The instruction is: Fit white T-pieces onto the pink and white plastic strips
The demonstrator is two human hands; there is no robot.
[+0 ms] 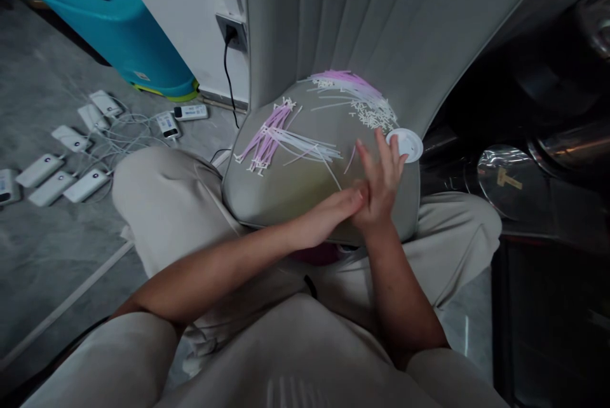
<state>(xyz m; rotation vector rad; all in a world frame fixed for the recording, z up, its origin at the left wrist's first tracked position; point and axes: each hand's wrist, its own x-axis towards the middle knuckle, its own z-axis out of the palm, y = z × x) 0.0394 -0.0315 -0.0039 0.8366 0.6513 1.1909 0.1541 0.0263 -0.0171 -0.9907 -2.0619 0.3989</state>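
My left hand (336, 208) presses against the palm of my right hand, its thumb on top and its other fingers mostly hidden. The left hand looks closed; what it may hold cannot be made out. A thin white stick (330, 170) ends close to it. With fingers stretched out and apart, my right hand (381, 182) reaches over the chair seat (271, 195). Beside its fingertips is a round white lid (407, 145). On the seat lie joined purple sticks (269, 135) with white connectors, loose white sticks (305, 143), and one short purple stick (351, 159).
Behind are a pile of purple and white sticks (352, 82) and many small white connectors (374, 117). Several white power banks (71, 138) with cables lie on the floor. A teal bin (119, 20), a plugged wall socket (232, 33) and shiny metal containers (508, 179) surround the chair.
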